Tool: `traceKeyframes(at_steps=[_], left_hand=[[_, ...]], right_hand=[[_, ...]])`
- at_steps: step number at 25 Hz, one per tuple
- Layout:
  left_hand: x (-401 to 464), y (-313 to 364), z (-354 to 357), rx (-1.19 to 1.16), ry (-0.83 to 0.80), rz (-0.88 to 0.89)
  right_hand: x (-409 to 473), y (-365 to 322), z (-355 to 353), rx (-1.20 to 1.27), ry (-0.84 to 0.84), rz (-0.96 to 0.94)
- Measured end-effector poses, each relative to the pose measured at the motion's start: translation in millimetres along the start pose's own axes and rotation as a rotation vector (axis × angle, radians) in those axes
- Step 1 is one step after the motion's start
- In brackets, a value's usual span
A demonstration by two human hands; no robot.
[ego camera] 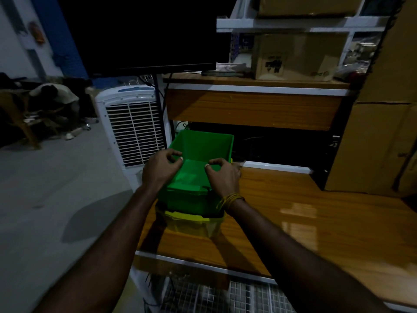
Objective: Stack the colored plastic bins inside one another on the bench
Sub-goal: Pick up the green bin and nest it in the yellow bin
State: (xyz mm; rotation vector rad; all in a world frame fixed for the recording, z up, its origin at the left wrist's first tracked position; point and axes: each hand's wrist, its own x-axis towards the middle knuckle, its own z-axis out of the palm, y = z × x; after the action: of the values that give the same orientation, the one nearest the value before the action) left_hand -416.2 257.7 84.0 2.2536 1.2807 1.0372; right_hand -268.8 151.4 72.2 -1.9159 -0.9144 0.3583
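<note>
A: Head view, what's w/ the bins?
B: Green bin (204, 150) sits nested in the yellow bin (194, 224), both at the left edge of the wood surface (316, 222). Green one tilts a bit, open top toward the cam.
A: Hands?
B: Left hand (161, 168) pinches the green bin's left wall, fingers curled over the rim. Right hand (223, 175) pinches the right wall the same way; yellow thread (230, 199) round that wrist.
A: Around it?
B: White cooler (133, 129) just left of the surface, dark monitor (144, 35) above, cardboard box (295, 57) on the shelf.
</note>
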Motion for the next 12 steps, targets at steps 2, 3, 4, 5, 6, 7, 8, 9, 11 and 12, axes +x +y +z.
traceKeyframes(at_steps=[2, 3, 4, 5, 6, 7, 8, 9, 11, 12], left_hand=[[-6, -8, 10, -0.001, -0.017, -0.022], [-9, -12, 15, 0.0, -0.022, -0.032], [-12, -15, 20, 0.004, -0.025, -0.042], [-15, -19, 26, 0.008, -0.026, -0.053], [-18, -24, 31, 0.013, -0.029, -0.064], [-20, -28, 36, 0.016, -0.035, -0.076], [-22, -33, 41, 0.018, -0.042, -0.083], [-23, -38, 47, 0.016, -0.046, -0.087], [-26, -45, 56, 0.009, -0.054, -0.092], [-27, -48, 60, 0.008, -0.059, -0.098]], right_hand=[[-1, 14, 7, -0.025, -0.01, 0.01], [-1, 21, 10, -0.034, -0.017, 0.019], [-1, 27, 14, -0.041, -0.03, 0.029], [-2, 35, 17, -0.042, -0.039, 0.035], [-2, 41, 22, -0.046, -0.05, 0.043], [-1, 48, 25, -0.04, -0.058, 0.044], [-2, 53, 27, -0.038, -0.069, 0.046], [-1, 58, 30, -0.043, -0.074, 0.041], [0, 65, 31, -0.075, -0.096, 0.035], [0, 69, 32, -0.087, -0.11, 0.037]])
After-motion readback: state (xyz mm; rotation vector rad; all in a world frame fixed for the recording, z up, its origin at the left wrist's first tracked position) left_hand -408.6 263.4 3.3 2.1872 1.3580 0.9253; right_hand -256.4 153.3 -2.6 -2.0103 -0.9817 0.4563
